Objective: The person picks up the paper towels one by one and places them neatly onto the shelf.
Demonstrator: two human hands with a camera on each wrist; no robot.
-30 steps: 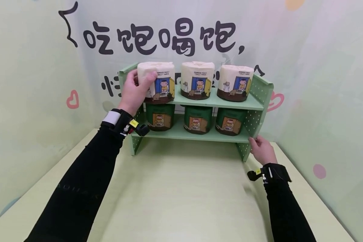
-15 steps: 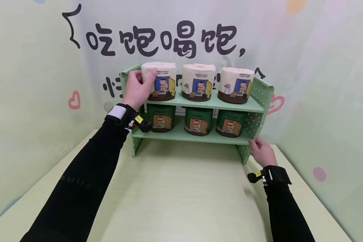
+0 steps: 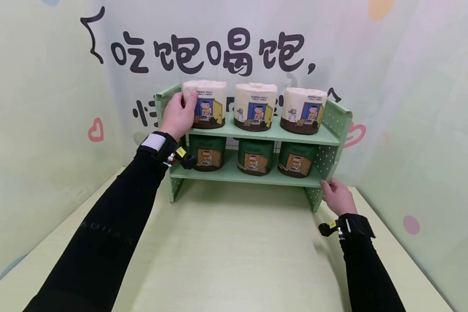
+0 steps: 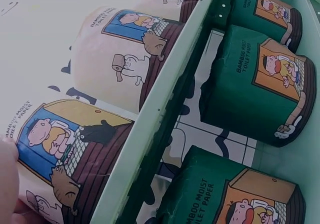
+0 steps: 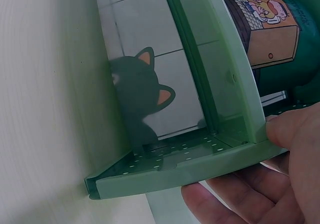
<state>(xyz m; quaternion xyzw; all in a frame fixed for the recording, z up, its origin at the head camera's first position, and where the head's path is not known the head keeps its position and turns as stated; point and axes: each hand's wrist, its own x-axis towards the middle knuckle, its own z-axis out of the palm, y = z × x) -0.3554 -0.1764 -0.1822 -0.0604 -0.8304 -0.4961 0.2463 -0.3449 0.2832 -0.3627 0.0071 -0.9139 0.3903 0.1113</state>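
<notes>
A green two-tier shelf (image 3: 274, 133) stands at the back of the table. Three cream toilet paper rolls stand on its upper board and three dark green ones below. My left hand (image 3: 178, 113) grips the leftmost cream roll (image 3: 209, 104) from its left side, and the roll stands upright on the board. In the left wrist view that roll (image 4: 65, 149) fills the lower left, with a fingertip (image 4: 7, 174) at the frame's edge. My right hand (image 3: 336, 196) pinches the lower front corner of the shelf's right side panel (image 5: 200, 170), thumb (image 5: 290, 129) on the front edge.
The middle cream roll (image 3: 255, 106) and right cream roll (image 3: 304, 108) stand beside the held one. Green rolls (image 3: 206, 151) (image 3: 255, 155) (image 3: 297, 158) fill the lower board. A printed wall lies close behind the shelf. Pale green tabletop (image 3: 234, 242) stretches in front.
The left cream roll has gone down and back onto the upper board, and my left hand has slid round to its left side. The right hand has stayed on the side panel.
</notes>
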